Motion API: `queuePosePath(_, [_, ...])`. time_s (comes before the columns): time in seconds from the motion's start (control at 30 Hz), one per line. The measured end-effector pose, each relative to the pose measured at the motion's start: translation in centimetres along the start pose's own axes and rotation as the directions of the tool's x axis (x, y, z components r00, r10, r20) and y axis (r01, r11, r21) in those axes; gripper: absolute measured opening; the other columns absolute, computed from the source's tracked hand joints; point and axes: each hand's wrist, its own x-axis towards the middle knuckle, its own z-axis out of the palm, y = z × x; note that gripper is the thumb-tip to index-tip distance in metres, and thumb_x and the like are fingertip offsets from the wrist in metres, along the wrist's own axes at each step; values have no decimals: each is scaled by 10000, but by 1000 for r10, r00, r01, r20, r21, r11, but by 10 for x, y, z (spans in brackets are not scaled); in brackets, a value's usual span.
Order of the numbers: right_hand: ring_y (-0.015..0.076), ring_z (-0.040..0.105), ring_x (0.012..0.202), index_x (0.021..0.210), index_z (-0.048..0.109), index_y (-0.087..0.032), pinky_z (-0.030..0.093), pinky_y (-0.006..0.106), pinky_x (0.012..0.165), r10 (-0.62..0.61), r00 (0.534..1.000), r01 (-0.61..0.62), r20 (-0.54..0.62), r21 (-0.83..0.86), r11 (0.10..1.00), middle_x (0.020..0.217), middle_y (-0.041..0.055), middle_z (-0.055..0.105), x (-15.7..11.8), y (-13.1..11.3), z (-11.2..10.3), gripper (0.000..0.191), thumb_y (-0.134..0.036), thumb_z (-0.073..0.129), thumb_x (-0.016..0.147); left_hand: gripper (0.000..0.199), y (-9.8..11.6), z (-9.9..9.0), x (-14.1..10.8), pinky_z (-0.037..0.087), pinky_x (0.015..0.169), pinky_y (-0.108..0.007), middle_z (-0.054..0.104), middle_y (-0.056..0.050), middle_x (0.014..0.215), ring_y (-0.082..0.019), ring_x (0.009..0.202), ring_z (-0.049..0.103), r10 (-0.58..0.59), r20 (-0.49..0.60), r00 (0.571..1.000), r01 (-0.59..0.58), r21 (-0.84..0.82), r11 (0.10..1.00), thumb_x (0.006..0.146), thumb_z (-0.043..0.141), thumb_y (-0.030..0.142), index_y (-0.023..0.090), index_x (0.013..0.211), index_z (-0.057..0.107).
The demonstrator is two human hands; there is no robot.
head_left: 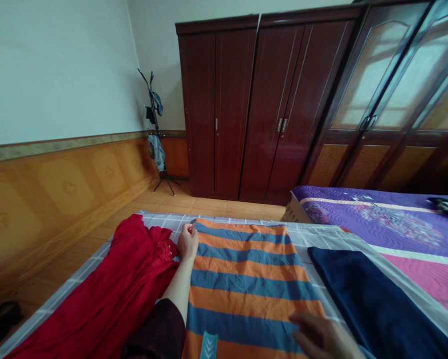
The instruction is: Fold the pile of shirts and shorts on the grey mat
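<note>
Orange-and-blue striped fabric sheet [246,284] could crease.
The left hand [188,243] pinches its far corner; the right hand [323,333], loosely spread, could drag it.

The left hand [188,243] pinches the striped cloth [246,281] at its far left corner; the right hand [319,335], blurred, is over its near right side. Red cloth [112,289] lies left, navy cloth [373,294] right.
</note>
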Motion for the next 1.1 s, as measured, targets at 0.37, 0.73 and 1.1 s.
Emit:
queuePosePath(0.37, [340,577,1043,1134,630,-82,435,438,865,230,797,-370,-559,-150,917,1136,207,615,161,53,-23,511,-437,468,806,178,-2,2,1,379,611,-258,710,-63,897,-231,828,640,21,-22,1000,-21,-3,1000,850,497,251,235,960,636])
queuePosePath(0.73, [279,635,822,802,700,-181,465,359,743,150,819,-159,-554,32,987,797,103,702,177,80,-5,340,-438,488,731,168,-7,7,4,374,585,-252,708,-54,854,-230,791,641,39,-58,998,-39,10,999,847,514,264,231,940,649])
queuePosePath(1.1, [238,656,618,797,653,-144,498,298,519,290,755,-7,-589,435,901,669,90,695,179,84,-5,426,-532,552,652,173,-8,8,4,377,579,-252,701,-53,837,-225,773,639,40,-59,997,-40,5,999,857,507,305,226,916,650])
